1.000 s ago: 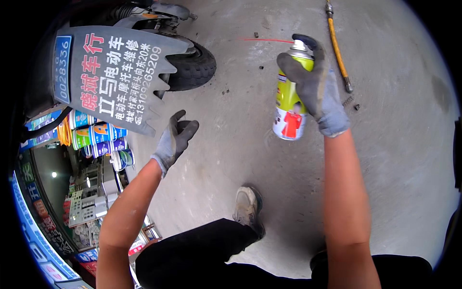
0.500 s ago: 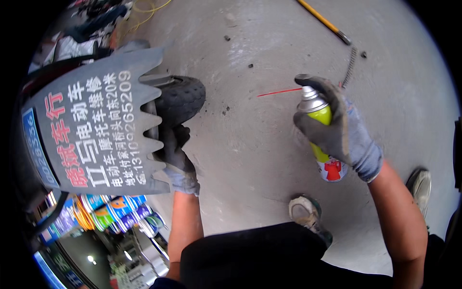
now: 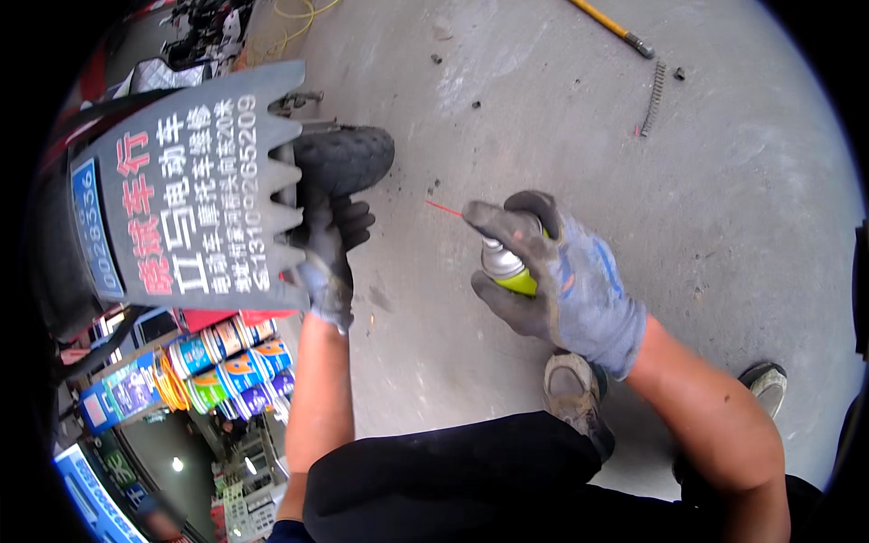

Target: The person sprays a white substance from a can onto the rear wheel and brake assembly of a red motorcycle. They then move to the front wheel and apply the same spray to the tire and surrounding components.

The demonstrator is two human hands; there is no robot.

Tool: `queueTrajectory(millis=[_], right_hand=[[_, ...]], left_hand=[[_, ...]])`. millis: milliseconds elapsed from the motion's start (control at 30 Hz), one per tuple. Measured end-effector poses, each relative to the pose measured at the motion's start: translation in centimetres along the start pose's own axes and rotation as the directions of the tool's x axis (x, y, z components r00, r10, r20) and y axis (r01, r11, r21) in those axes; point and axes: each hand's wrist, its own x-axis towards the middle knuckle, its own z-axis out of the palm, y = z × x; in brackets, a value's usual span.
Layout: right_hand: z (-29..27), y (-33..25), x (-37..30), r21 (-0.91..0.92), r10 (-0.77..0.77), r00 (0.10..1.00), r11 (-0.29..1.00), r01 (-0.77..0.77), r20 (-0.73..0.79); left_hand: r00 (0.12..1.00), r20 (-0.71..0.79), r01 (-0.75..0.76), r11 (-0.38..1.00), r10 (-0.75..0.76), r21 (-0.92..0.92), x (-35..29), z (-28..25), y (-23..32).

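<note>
My right hand [image 3: 566,281], in a grey-blue work glove, grips a spray can [image 3: 518,274] with a silver top and a lime-green body. A finger lies over the nozzle, and a thin red straw [image 3: 444,208] points left toward the wheel. The glove hides most of the can. My left hand [image 3: 330,240], gloved too, is at the toothed edge of a grey mud flap [image 3: 208,199], just below a black tyre [image 3: 348,161]. Some of its fingers stretch out past the flap; the rest are hidden behind it.
A yellow-handled tool [image 3: 615,29], a coil spring [image 3: 653,100] and small dark bits lie on the grey floor [image 3: 724,199]. Stacked colourful cans [image 3: 226,362] stand lower left. A yellow hose [image 3: 303,18] lies at the top. My shoe [image 3: 575,389] is below the can.
My right hand has brought the spray can left and lower, its straw closer to the tyre. My left hand has shifted up slightly, and its fingers show more spread. The view has shifted a little.
</note>
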Motion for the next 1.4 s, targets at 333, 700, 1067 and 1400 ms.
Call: queueTrajectory(millis=[333,700,1067,1400], right_hand=[[1.2,-0.9,2.4,-0.044,-0.075,0.988,0.997,0.07,-0.137],[0.5,0.0,-0.7,0.023,0.057,0.998,0.998,-0.057,-0.017],[-0.2,-1.0,0.8,0.015,0.056,0.998,0.998,-0.056,0.003],[0.0,-1.1,0.9,0.017,0.027,1.0,0.999,-0.027,0.008]], left_hand=[[0.959,0.249,0.124,0.99,-0.135,0.061,0.3,1.1,0.3],[0.97,0.215,0.1,0.993,-0.11,0.059,0.9,2.6,-1.4],[0.981,0.184,0.063,0.998,-0.065,0.016,0.6,3.7,-2.3],[0.979,0.196,0.04,0.998,-0.05,0.056,1.1,3.9,-2.4]])
